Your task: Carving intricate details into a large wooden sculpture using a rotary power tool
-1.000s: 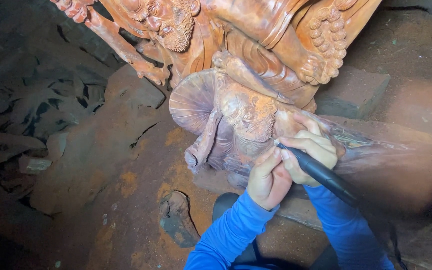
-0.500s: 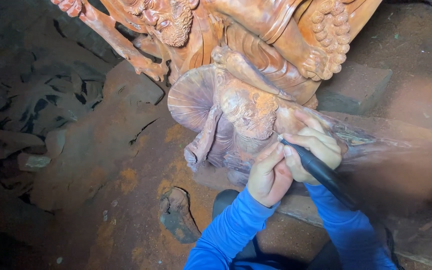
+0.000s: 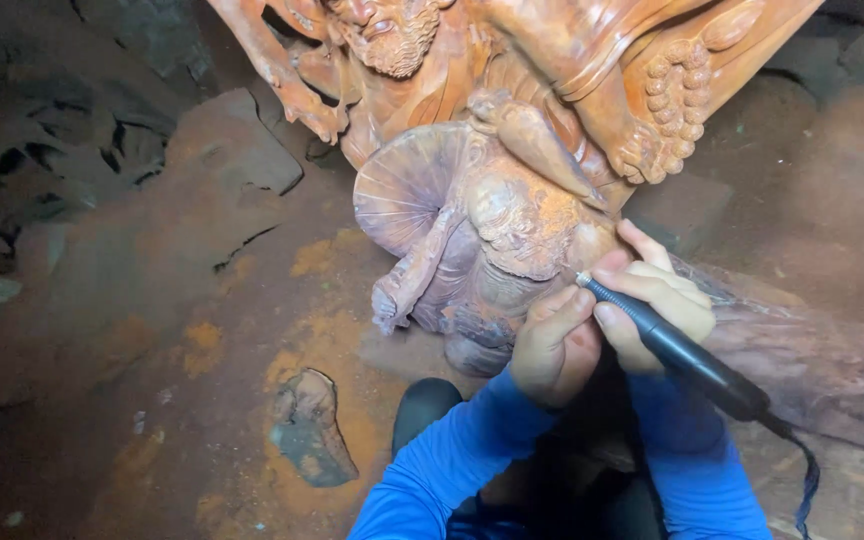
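1. Hands have barely shifted since the earlier frame; tool tip stays pressed at the same spot on the carving, view sits slightly closer.
2. Right hand [image 3: 655, 305] is closed around a black pen-shaped rotary tool [image 3: 674, 346], fingers wrapped near its front end, index finger stretched up toward the carving.
3. Tool runs diagonally from upper left to lower right; its small metal tip touches the carving at the lower right of the rounded figure, and its cord [image 3: 802, 480] trails off at lower right.
4. Left hand [image 3: 555, 345] is curled shut just beside the right one, thumb and fingers pinching the tool's front end right behind the tip, knuckles against the wood.
5. Carving [image 3: 497, 215] is reddish-orange wood, filling the top centre; it shows a bearded face at the top, a fan-like ribbed disc at left centre, a rounded figure below it, and a beaded cluster at upper right.
6. Both arms wear blue sleeves [image 3: 452, 470], coming up from the bottom edge.
7. Floor [image 3: 182, 330] is dark, dusted with orange wood powder.
8. Dark flat scrap [image 3: 309, 425] lies on the floor left of the left sleeve, well apart from the hands.
9. Rough dark slabs [image 3: 62, 190] lie at left.
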